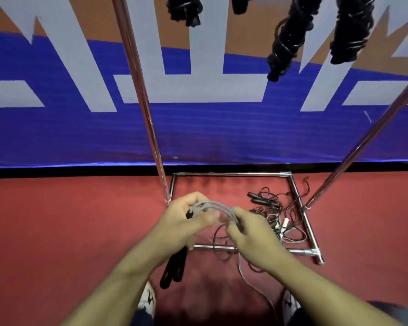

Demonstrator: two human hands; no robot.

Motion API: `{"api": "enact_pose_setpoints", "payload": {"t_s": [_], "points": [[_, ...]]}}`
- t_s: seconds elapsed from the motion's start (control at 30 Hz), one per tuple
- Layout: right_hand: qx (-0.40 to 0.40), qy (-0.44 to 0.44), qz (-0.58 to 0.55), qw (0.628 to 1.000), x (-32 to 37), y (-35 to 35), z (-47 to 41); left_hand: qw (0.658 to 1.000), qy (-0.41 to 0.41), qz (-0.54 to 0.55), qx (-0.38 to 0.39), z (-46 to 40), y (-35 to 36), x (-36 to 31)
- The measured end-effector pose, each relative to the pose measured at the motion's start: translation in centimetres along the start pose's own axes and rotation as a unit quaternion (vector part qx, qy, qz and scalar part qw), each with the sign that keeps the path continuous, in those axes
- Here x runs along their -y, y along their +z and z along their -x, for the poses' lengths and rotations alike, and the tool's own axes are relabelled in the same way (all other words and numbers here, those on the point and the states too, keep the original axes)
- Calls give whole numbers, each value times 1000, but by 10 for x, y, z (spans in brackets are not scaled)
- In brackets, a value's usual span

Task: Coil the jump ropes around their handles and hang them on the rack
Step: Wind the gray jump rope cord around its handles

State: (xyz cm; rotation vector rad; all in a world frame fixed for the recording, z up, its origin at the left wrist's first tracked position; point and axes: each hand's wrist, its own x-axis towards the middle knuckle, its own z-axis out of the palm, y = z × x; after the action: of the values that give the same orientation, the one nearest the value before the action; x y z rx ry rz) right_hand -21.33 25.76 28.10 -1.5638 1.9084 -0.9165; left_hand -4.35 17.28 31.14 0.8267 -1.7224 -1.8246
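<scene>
My left hand (183,222) grips two black jump rope handles (173,267), which hang down below my fist. A grey cord (212,204) arcs from that fist over to my right hand (250,234), which pinches it. The cord's loose tail (245,274) drops toward the floor between my feet. Several coiled black jump ropes (285,38) hang from the top of the chrome rack. A tangled pile of loose jump ropes (273,215) lies on the floor inside the rack's base frame (231,174).
Two chrome rack uprights (141,95) rise left and right of my hands. A blue, white and orange banner (57,132) covers the wall behind. The floor (57,231) is red. My white shoes (147,300) show at the bottom.
</scene>
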Motion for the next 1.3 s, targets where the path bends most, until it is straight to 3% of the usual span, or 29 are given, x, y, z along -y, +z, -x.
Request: {"api": "enact_pose_setpoints", "payload": {"t_s": [0.1,0.27,0.43,0.53,0.67,0.77,0.9,0.97,1.13,1.3], "points": [[-114,-23,24,993,-6,-21,-19,997,-16,-76,-2,-2,2,5],[-204,-27,15,978,-16,-45,-37,969,-6,-236,-67,-14,1,24],[-199,-19,-33,979,-22,-55,-37,934,-28,-343,-95,-20,3,28],[-160,-36,-33,986,-16,-57,-33,933,-75,-334,-109,-21,0,32],[-58,-80,-22,995,-9,-51,-29,942,-147,-260,-155,-29,-1,41],[68,-56,27,996,-6,-39,-23,946,-217,-64,-232,-33,3,35],[190,-55,168,966,-6,-21,-14,930,-185,165,-272,-35,8,10],[214,-52,162,962,-6,-9,-11,922,-163,233,-263,-33,14,2],[189,-42,84,978,-3,6,-9,870,-166,404,-230,-30,24,-6],[87,-25,72,993,-7,-1,-17,864,-145,433,-214,-29,14,-8]]}}
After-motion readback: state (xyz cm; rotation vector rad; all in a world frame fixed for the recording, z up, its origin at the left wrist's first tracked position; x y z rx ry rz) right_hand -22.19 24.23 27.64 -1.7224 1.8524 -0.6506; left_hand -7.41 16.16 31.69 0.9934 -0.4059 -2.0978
